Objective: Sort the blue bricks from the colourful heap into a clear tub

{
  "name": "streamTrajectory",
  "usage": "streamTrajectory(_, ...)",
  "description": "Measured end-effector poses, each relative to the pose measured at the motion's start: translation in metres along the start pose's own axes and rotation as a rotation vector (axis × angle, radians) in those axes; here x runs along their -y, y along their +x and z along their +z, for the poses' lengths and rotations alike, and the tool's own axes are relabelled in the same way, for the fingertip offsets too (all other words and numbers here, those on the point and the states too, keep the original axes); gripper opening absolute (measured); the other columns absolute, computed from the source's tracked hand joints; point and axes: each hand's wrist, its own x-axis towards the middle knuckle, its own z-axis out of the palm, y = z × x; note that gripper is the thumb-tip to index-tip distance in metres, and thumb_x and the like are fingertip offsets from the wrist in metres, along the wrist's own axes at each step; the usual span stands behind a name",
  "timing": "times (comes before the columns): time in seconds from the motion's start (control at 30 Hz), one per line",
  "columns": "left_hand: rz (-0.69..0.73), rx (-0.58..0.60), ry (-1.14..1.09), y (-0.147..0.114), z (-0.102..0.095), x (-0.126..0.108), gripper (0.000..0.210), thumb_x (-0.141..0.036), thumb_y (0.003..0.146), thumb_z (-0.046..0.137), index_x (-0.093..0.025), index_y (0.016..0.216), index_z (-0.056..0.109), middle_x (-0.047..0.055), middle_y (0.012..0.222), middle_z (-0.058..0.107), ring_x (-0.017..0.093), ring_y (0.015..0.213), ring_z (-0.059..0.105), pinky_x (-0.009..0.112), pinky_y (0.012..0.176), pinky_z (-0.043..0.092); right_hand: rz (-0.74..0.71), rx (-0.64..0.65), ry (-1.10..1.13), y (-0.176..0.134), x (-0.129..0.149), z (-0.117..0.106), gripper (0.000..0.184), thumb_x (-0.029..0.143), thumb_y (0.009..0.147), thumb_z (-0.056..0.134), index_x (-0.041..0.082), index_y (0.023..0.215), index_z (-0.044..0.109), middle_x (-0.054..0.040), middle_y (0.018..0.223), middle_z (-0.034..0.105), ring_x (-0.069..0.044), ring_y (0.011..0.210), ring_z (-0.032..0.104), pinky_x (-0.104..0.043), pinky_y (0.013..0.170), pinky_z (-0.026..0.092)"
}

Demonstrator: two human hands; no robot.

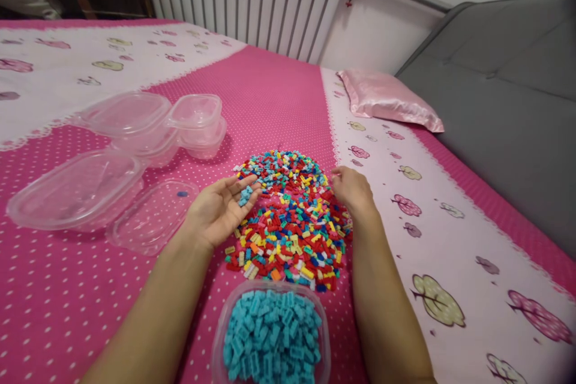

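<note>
My left hand (222, 209) is turned palm up over the left side of a spread of small toy bricks (297, 234) in many colours. A few light-blue toy bricks (245, 195) rest on its fingers. At the spread's right edge, my right hand (353, 191) has its fingers curled together. Whether anything is between those fingertips is hidden from me. Between my forearms stands a clear plastic container (216, 342) heaped with light-blue bricks (272, 336).
To the left lie clear plastic containers, a large one (76, 189) and stacked ones (198, 123), beside a loose clear lid (153, 222). A pink pillow (389, 96) lies near the grey headboard (499, 78). Behind the patterned bed cover (279, 90) is a radiator (252, 0).
</note>
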Motion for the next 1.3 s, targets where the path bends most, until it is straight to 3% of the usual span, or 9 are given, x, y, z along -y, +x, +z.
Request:
streamTrajectory(0.1,0.007,-0.007,0.005,0.001,-0.001,0.0,0.024,-0.008,0.086,0.041,-0.009,0.097,0.062,0.014,0.092,0.068,0.019,0.08,0.067,0.025,0.062,0.06,0.115,0.171,-0.134,0.003,0.0,0.007,0.038,0.02,0.082,0.051,0.02,0.116,0.067,-0.0167,0.114,0.068,-0.03,0.107,0.063,-0.037,0.084,0.049)
streamTrajectory(0.2,0.017,-0.005,0.023,0.002,-0.001,0.001,0.022,-0.009,0.087,0.041,-0.007,0.095,0.062,0.014,0.09,0.068,0.019,0.079,0.067,0.024,0.062,0.059,0.132,0.211,-0.136,0.003,0.003,0.009,0.039,0.019,0.081,0.051,0.024,0.117,0.066,-0.0135,0.116,0.067,-0.03,0.108,0.063,-0.037,0.083,0.049)
streamTrajectory(0.33,0.009,0.008,0.041,0.003,-0.002,0.0,0.023,-0.011,0.089,0.04,-0.004,0.095,0.061,0.015,0.088,0.067,0.018,0.076,0.067,0.023,0.062,0.059,0.128,0.163,-0.12,0.003,0.002,0.009,0.035,0.02,0.081,0.053,0.023,0.113,0.067,-0.0134,0.116,0.067,-0.028,0.108,0.063,-0.036,0.084,0.049)
streamTrajectory(0.47,0.007,0.009,0.043,0.003,-0.002,0.0,0.023,-0.012,0.09,0.039,-0.005,0.093,0.061,0.014,0.087,0.067,0.018,0.073,0.067,0.023,0.061,0.059,0.011,0.063,-0.04,0.004,0.002,0.012,0.034,0.019,0.081,0.056,0.025,0.113,0.067,-0.0076,0.117,0.067,-0.023,0.109,0.061,-0.032,0.088,0.047)
streamTrajectory(0.67,0.023,0.001,0.037,0.002,-0.001,0.001,0.021,-0.011,0.09,0.04,-0.01,0.081,0.059,0.012,0.086,0.068,0.018,0.073,0.068,0.023,0.06,0.059,0.002,0.078,-0.031,0.006,0.002,0.021,0.036,0.019,0.078,0.059,0.026,0.112,0.068,-0.0062,0.11,0.069,-0.023,0.104,0.062,-0.031,0.084,0.048)
streamTrajectory(0.9,0.019,-0.005,0.043,0.003,-0.001,0.0,0.021,-0.011,0.09,0.04,-0.005,0.091,0.06,0.014,0.087,0.068,0.018,0.073,0.067,0.023,0.06,0.059,-0.041,0.052,-0.009,0.011,-0.001,0.027,0.031,0.016,0.077,0.059,0.022,0.105,0.069,-0.0065,0.102,0.07,-0.021,0.097,0.064,-0.028,0.082,0.046)
streamTrajectory(1.2,0.022,-0.02,0.033,0.001,0.002,0.0,0.022,-0.011,0.09,0.039,-0.007,0.093,0.061,0.014,0.087,0.067,0.018,0.074,0.067,0.024,0.059,0.06,-0.056,0.043,-0.004,0.009,-0.002,0.027,0.024,0.01,0.073,0.055,0.019,0.093,0.065,-0.0079,0.095,0.069,-0.023,0.094,0.062,-0.03,0.078,0.044)
streamTrajectory(1.3,0.007,-0.023,0.03,0.001,0.001,0.0,0.024,-0.011,0.089,0.039,-0.007,0.097,0.061,0.015,0.089,0.067,0.018,0.074,0.067,0.024,0.058,0.06,-0.068,-0.013,0.02,0.01,-0.003,0.026,0.023,0.009,0.073,0.053,0.017,0.092,0.062,-0.01,0.097,0.067,-0.023,0.094,0.061,-0.03,0.078,0.043)
